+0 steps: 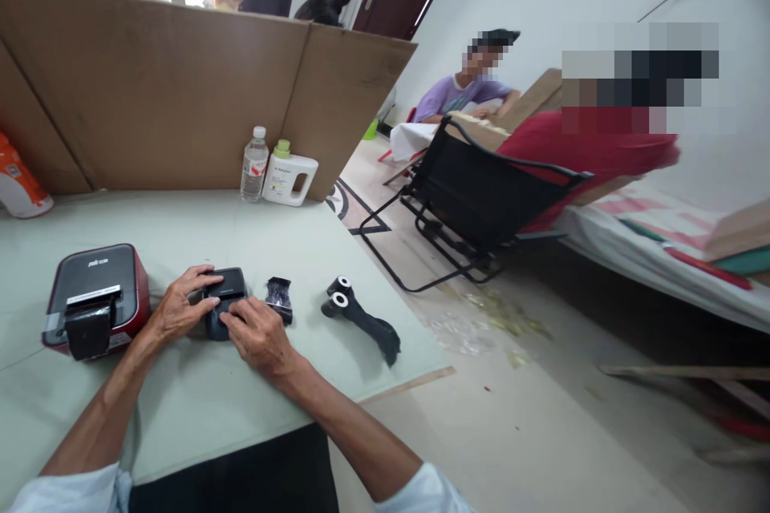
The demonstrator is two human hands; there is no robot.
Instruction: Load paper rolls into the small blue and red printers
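A small black box-like device (226,282) with a flat top lies on the pale green table; its exact kind I cannot make out. My left hand (185,306) grips its left side, with fingers along the far edge and the thumb near the middle. Bent fingers of my right hand (263,334) press on its near right part and hide some of it. Just right of the device is a small shiny black packet (279,299). Farther right rests a black curved handle (370,327) with two white-ringed round ends.
A red and black label printer (90,288) stands at left. Behind are an orange and white bottle (21,180), a clear water bottle (254,168), a white jug (289,179) and a cardboard screen (180,96). People sit at right, one in a black folding chair (475,184).
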